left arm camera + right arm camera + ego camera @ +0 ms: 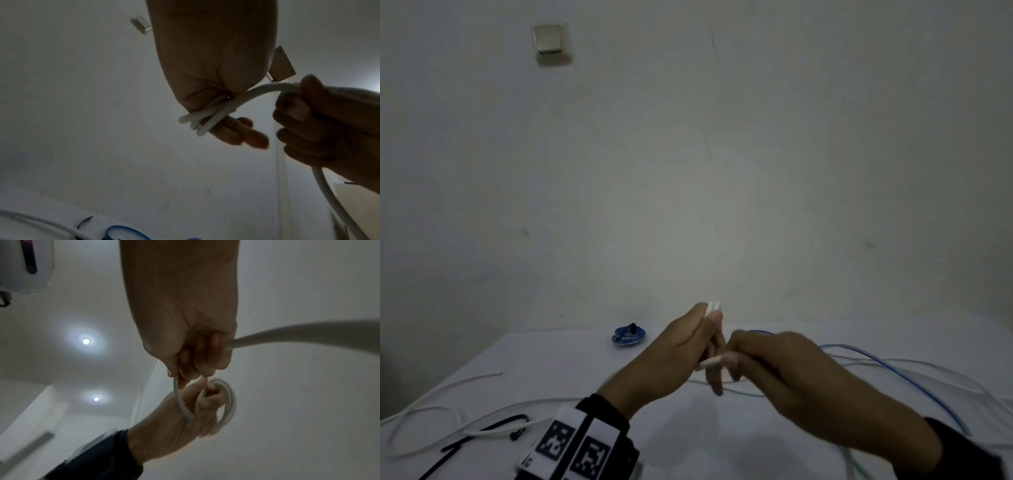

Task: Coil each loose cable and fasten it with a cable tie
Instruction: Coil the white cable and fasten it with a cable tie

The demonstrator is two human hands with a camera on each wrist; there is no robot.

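Note:
My left hand [688, 346] is raised over the white table [571, 363] and holds a small coil of white cable [713, 306] wound round its fingers. The coil's loops [202, 120] stick out from under the left palm, and they circle the left fingers [226, 400] in the right wrist view. My right hand [767, 359] is just to the right, touching the left, its fingers curled round the same white cable [273, 89]. The cable's free length [287, 335] runs off from the right fist.
A coiled blue cable [629, 335] lies at the table's far side. Loose white cable [448, 407] and black cable ties [493, 428] lie at the near left. Blue and white cables [893, 370] sprawl on the right. A wall switch [549, 41] sits high on the wall.

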